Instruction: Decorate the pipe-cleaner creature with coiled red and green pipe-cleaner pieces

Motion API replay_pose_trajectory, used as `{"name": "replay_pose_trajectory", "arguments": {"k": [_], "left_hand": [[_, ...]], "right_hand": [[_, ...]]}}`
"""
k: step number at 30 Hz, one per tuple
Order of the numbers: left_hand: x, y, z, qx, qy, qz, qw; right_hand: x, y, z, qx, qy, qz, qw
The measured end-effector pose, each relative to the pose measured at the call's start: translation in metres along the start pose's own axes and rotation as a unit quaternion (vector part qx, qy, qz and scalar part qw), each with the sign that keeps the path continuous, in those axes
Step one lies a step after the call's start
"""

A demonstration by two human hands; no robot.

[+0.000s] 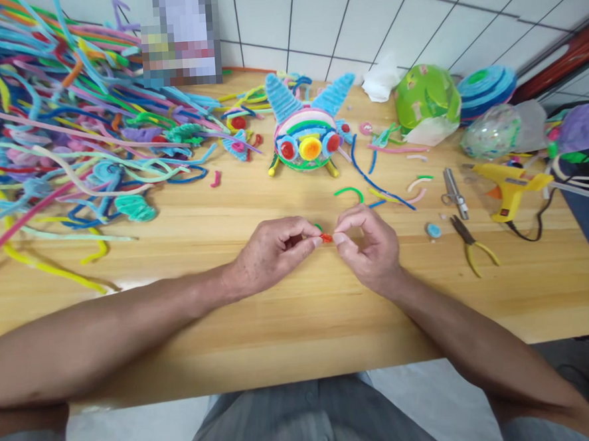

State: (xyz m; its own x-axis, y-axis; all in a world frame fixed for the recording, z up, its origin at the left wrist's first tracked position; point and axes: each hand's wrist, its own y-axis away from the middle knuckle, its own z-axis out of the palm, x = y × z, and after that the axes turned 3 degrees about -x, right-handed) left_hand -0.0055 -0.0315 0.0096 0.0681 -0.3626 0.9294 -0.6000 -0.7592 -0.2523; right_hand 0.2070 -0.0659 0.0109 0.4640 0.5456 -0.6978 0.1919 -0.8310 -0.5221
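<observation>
Over the middle of the wooden table, my left hand (282, 251) and my right hand (370, 246) meet fingertip to fingertip. Between them is a short red-orange piece of pipe cleaner (326, 238), pinched at both ends. A bit of green (318, 227) shows just behind my left fingertips. Beyond the hands stands a round pipe-cleaner animal figure (305, 136) with two blue pointed ears, red eyes, a yellow-orange nose and yellow-tipped legs. Curved green, blue and pink pipe-cleaner pieces (350, 192) lie between the figure and my right hand.
A large tangled heap of coloured pipe cleaners (70, 141) covers the left side. At right lie pliers (470, 243), a silver tool (454, 194), a blue disc (433, 230) and a yellow glue gun (509, 184) with its cord. A green balloon-like ball (427, 99) sits behind, near the tiled wall (307, 23).
</observation>
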Motion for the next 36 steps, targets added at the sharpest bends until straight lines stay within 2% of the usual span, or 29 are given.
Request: {"name": "replay_pose_trajectory", "arguments": {"k": [6,12,18,23,28,36], "left_hand": [[-0.0002,-0.0002,0.0003,0.002,0.003,0.005,1.000],[0.0006,-0.0006,-0.0002,0.005,0.000,0.011,1.000],[0.0000,-0.0011,-0.0010,0.009,0.025,-0.015,1.000],[0.0003,-0.0021,-0.0007,0.004,0.041,-0.028,0.999],[0.0010,-0.0022,-0.0007,0.002,0.038,-0.029,0.999],[0.0000,-0.0020,-0.0010,-0.001,0.036,-0.025,0.999]], "right_hand": [[0.0016,0.0015,0.0006,0.010,-0.024,0.020,0.999],[-0.0019,-0.0017,-0.0008,-0.010,0.015,-0.040,0.999],[-0.0017,-0.0017,-0.0001,-0.008,0.030,-0.053,0.998],[0.0006,0.0013,0.0014,0.011,-0.012,-0.020,1.000],[0.0015,0.0024,0.0012,0.005,-0.052,0.022,0.998],[0.0032,0.0032,0.0008,0.002,-0.056,0.038,0.998]]}}
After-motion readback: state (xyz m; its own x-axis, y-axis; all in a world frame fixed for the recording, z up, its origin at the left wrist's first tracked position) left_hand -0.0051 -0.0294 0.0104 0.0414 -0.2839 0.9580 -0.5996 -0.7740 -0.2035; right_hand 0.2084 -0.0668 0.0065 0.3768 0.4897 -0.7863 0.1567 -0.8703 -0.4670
